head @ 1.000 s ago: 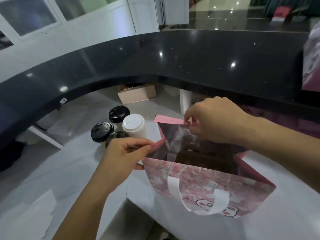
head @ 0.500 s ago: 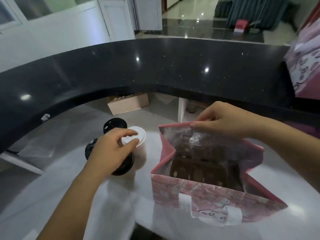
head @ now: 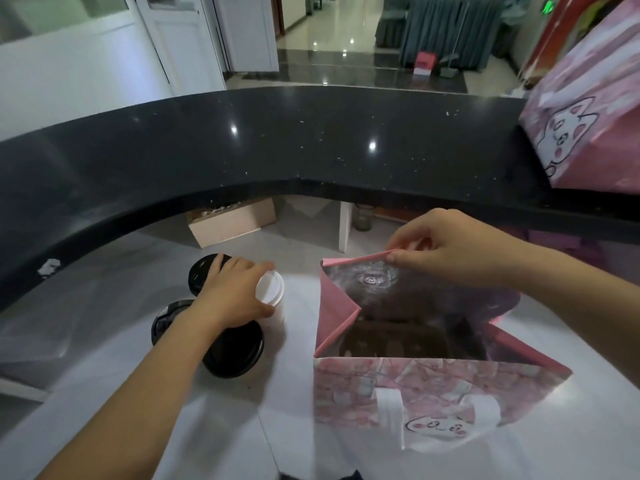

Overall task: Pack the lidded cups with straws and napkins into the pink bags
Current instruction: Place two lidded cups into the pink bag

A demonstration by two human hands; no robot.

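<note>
The open paper bag (head: pixel 415 386) is pink with a paler blotched print, a white cartoon face with pink cheeks and white ribbon handles; its lining is silvery. A second pink paper bag (head: pixel 585 129) on the raised ledge bears a white cat drawing with pink cheeks. The curved stone ledge (head: pixel 277 150) is black with pale specks. One cup lid (head: pixel 270 287) is white; three round cup lids (head: pixel 235 355) are black. The worktop (head: pixel 173 427) is white. The cardboard box (head: pixel 230 221) is tan.

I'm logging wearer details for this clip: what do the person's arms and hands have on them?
Nothing shows on them. The left hand and right hand are bare, with no gloves, rings or watch visible. Both forearms are uncovered to the frame's edge; no sleeve is in view.
</note>
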